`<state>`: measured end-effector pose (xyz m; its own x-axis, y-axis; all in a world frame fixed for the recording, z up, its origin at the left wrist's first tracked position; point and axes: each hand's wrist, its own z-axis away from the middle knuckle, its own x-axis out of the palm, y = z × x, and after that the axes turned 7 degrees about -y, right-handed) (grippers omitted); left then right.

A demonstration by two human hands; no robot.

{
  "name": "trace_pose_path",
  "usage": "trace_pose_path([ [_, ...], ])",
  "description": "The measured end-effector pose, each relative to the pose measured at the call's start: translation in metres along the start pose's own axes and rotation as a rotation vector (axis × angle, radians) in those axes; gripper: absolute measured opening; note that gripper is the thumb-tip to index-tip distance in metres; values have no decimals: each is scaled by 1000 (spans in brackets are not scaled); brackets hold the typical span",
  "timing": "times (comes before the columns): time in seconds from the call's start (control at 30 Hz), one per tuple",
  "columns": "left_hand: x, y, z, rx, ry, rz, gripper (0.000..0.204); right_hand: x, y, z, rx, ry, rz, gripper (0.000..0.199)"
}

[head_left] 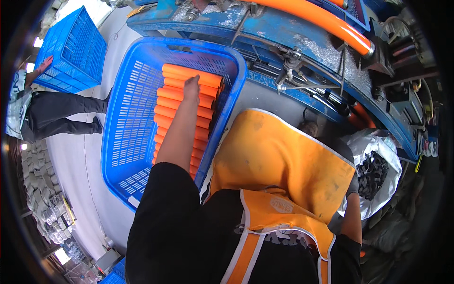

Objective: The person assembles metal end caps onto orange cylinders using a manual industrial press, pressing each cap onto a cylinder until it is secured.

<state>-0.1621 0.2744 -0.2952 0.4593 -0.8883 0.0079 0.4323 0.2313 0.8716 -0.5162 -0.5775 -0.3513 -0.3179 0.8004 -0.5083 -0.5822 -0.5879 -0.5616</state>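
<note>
My bare left hand (pixel 191 89) reaches into a big blue plastic basket (pixel 108 142). Its fingers are curled in at the middle of an orange tube (pixel 176 83) near the top of a stack. Several more orange tubes (pixel 163 111) lie side by side below, with dark ends toward the basket's right wall. Down at my right side, my right hand (pixel 353 185) wears a dark grey glove. The edge of my orange apron (pixel 265 151) hides its fingers. It is beside a white plastic bag (pixel 393 177) full of black strap-like pieces (pixel 371 176).
A blue metal machine bench (pixel 302 40) runs along the far right, with a long orange tube (pixel 312 18) lying across it. Rods and clamps (pixel 292 64) jut from its near side. At left, a person (pixel 52 111) touches a blue crate (pixel 71 52). Grey floor lies between.
</note>
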Motion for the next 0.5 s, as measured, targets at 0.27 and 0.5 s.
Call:
trace_pose_path([
  [0.27,61,-53,-50,-454,96,433,63,21,-131,31,325,81,-1159,49],
  [0.5,58,-50,-75,-570,41,782,83,-3,-67,0,97,37,-682,51],
])
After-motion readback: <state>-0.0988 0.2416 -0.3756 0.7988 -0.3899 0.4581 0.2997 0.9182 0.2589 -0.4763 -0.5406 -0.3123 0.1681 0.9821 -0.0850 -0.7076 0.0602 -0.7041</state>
